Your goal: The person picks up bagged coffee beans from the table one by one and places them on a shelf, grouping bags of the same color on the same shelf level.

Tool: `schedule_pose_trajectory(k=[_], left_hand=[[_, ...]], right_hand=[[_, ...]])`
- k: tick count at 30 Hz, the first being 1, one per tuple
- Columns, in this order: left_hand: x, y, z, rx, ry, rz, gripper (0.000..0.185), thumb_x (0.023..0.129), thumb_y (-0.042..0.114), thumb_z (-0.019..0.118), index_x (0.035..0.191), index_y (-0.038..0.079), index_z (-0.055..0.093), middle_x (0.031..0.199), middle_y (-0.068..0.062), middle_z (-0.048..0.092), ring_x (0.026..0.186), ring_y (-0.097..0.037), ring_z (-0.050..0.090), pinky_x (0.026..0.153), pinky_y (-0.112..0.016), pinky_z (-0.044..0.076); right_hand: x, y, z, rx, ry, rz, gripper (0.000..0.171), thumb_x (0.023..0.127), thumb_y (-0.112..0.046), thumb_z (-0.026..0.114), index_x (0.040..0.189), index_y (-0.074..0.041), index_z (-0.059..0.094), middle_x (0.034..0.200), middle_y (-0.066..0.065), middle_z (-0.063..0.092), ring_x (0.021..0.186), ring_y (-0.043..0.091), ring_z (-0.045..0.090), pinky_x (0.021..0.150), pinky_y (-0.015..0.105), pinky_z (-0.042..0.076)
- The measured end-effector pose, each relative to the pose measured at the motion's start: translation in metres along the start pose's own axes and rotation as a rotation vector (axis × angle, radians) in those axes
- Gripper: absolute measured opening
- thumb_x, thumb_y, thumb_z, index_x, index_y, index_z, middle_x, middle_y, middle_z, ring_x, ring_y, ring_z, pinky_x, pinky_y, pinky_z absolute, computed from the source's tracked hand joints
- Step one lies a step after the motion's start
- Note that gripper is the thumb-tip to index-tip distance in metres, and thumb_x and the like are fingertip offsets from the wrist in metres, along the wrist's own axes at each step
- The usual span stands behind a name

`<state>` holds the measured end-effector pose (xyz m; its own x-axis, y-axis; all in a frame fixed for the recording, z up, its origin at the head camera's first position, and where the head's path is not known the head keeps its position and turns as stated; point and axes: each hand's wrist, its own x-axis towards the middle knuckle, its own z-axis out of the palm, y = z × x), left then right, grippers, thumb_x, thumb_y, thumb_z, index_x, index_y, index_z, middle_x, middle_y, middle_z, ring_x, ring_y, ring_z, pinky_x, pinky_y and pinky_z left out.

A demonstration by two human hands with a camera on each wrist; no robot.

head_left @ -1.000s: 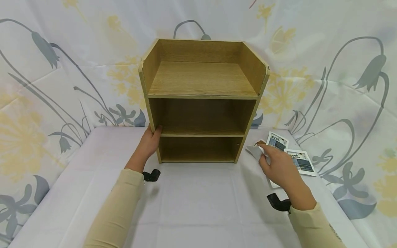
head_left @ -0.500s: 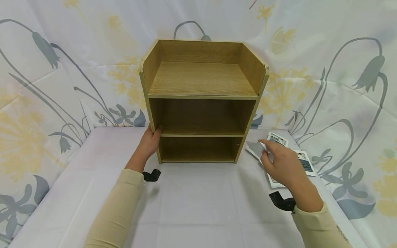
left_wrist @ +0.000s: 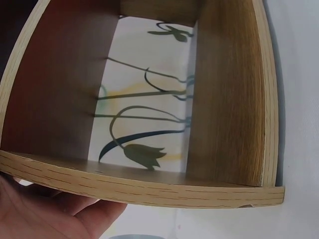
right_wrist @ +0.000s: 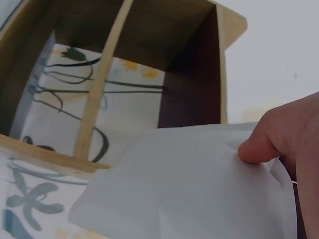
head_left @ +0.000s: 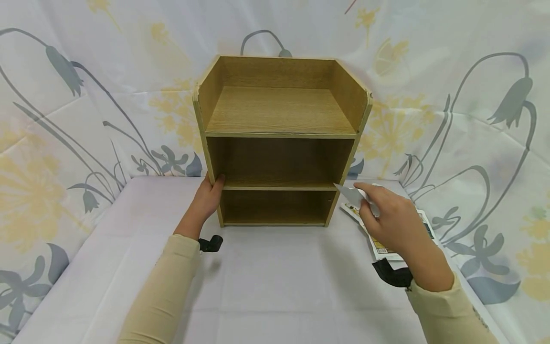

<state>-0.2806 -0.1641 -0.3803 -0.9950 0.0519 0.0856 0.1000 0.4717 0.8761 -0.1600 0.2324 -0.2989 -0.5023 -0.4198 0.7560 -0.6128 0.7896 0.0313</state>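
From the head view I take the wooden shelf unit (head_left: 279,138) as my landmark: it stands upright on the tabletop (head_left: 266,277) against the flowered cloth backdrop (head_left: 472,119), its three open tiers facing me. My right hand (head_left: 397,224) is just to the right of the unit's lower front corner, fingers (head_left: 365,191) pinched on a pale grey sachet (head_left: 350,195) lifted clear of the tabletop; the sachet's free corner points left toward the unit's right side panel, level with the shelf board between the middle and bottom tiers, close to that edge but apart from it. Its long axis runs roughly from my fingers toward the unit. My left hand (head_left: 208,198) grips the unit's left side panel, thumb curled round the front edge. More printed sachets (head_left: 382,243) lie flat on the tabletop right of the unit, below my right hand. The right wrist view shows what the head view cannot: the sachet (right_wrist: 189,184) is plain and slightly creased, pressed under the thumb (right_wrist: 269,142), with the backless unit (right_wrist: 149,59) behind it. The left wrist view shows only my palm (left_wrist: 45,214) beneath the panel edge (left_wrist: 139,186).
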Motion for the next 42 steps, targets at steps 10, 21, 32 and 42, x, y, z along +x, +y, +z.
schedule_pose_trajectory(k=[10,21,32,42], left_hand=[[0.0,0.0,-0.001,-0.008,0.002,-0.001,0.067,0.102,0.049,0.026,0.157,0.013,0.009,0.155,-0.023,0.028,0.14,-0.04,0.034,0.114,-0.057,0.028],[-0.001,0.002,0.0,-0.011,0.001,-0.009,0.067,0.102,0.049,0.027,0.157,0.013,0.009,0.154,-0.023,0.029,0.138,-0.041,0.036,0.113,-0.057,0.029],[0.0,0.0,-0.001,-0.025,0.005,0.002,0.066,0.103,0.047,0.027,0.156,0.012,0.011,0.151,-0.024,0.033,0.136,-0.041,0.038,0.113,-0.056,0.03],[0.001,-0.002,0.0,-0.03,0.011,0.0,0.065,0.103,0.047,0.028,0.155,0.01,0.015,0.152,-0.024,0.033,0.138,-0.04,0.037,0.114,-0.055,0.029]], right_hand=[[0.023,-0.006,-0.002,0.053,0.04,-0.068,0.033,0.084,-0.006,0.05,0.113,-0.003,0.067,0.092,0.011,0.072,0.069,0.025,0.064,0.054,0.043,0.049],[0.049,-0.023,-0.011,0.072,0.056,-0.131,0.034,0.089,-0.01,0.048,0.118,-0.002,0.065,0.093,0.012,0.071,0.066,0.023,0.062,0.052,0.038,0.048],[0.072,-0.042,-0.014,0.11,0.089,-0.182,0.034,0.086,-0.002,0.054,0.119,-0.002,0.064,0.103,0.013,0.072,0.086,0.028,0.07,0.063,0.042,0.055],[0.095,-0.057,-0.012,0.128,0.11,-0.229,0.034,0.087,0.0,0.055,0.12,-0.003,0.062,0.102,0.012,0.07,0.08,0.026,0.066,0.062,0.038,0.054]])
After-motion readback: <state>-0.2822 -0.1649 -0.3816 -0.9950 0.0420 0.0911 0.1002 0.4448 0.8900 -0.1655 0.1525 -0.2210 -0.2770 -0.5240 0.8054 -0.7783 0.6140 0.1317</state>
